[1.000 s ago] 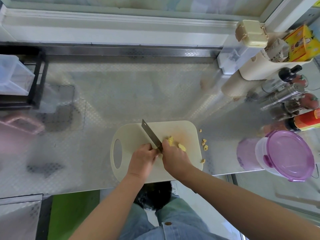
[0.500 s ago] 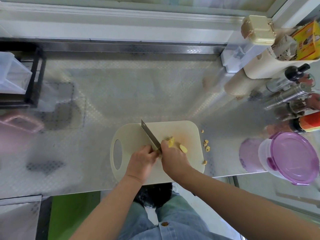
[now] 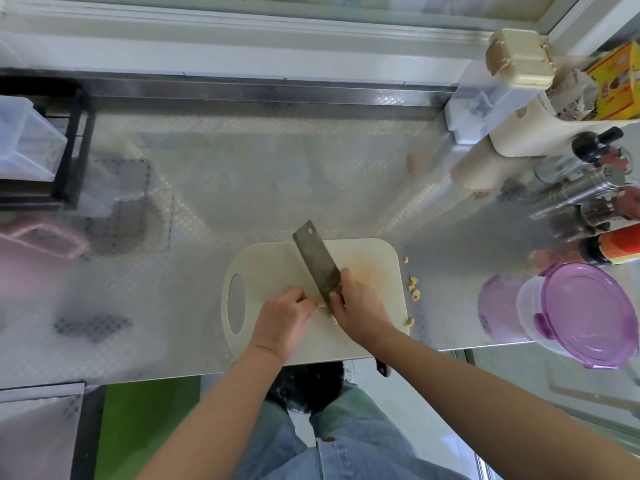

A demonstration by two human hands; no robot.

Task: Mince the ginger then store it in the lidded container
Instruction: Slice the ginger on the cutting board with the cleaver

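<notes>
A cream cutting board point(image 3: 270, 268) lies at the counter's front edge. My right hand point(image 3: 360, 306) grips the cleaver point(image 3: 317, 261) at the base of the blade. The blade is tilted so that its broad grey side faces up and points to the far left. The handle's dark end point(image 3: 381, 368) sticks out under my forearm. My left hand point(image 3: 285, 315) has curled fingers that pinch a tan ginger piece point(image 3: 313, 298) at the blade's near edge. Small ginger bits point(image 3: 333, 318) show between my hands. The clear lidded container point(image 3: 585, 313) with its purple lid closed stands at the right.
Loose ginger slices point(image 3: 414, 289) lie on the steel counter point(image 3: 242, 188) just right of the board. Bottles and shakers point(image 3: 585, 188) crowd the far right, with a cream caddy point(image 3: 530, 133) behind them. A black rack point(image 3: 69, 147) stands at the left.
The cleaver has turned from edge-down to lying tilted with its flat side up. The ginger pieces seen right of the blade are now hidden under the blade and my right hand.
</notes>
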